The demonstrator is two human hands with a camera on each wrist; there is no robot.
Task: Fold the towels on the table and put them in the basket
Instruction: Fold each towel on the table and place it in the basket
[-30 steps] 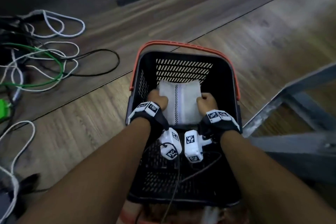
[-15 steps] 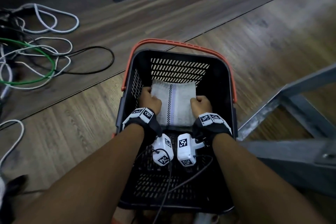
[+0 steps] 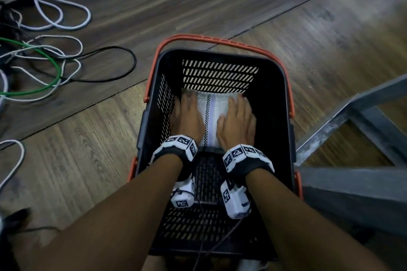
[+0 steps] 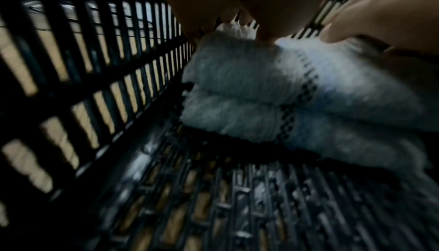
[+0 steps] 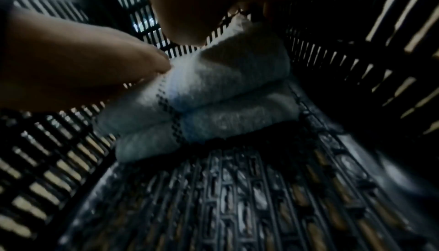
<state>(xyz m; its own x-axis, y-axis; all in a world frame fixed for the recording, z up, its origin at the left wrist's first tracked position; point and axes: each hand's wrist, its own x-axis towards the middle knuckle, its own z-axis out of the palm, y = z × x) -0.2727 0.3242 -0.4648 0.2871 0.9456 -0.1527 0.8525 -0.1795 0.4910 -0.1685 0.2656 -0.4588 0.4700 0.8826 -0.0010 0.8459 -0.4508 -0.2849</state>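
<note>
A black slatted basket with orange handles stands on the wood floor. A folded white towel with a checkered stripe lies on the basket floor against its far wall. My left hand rests flat on the towel's left half and my right hand on its right half, fingers straight. In the left wrist view the towel shows as thick stacked layers, with my left fingers on its far top edge. The right wrist view shows the same layered towel beside the right wall.
Loose white, green and black cables lie on the floor to the left. A grey metal frame stands close against the basket's right side. The near half of the basket floor is bare, with my wrist-camera wires hanging over it.
Before, both hands gripped the towel's sides with curled fingers and carried it down. Now the towel lies on the basket floor and both hands have uncurled flat on top of it.
</note>
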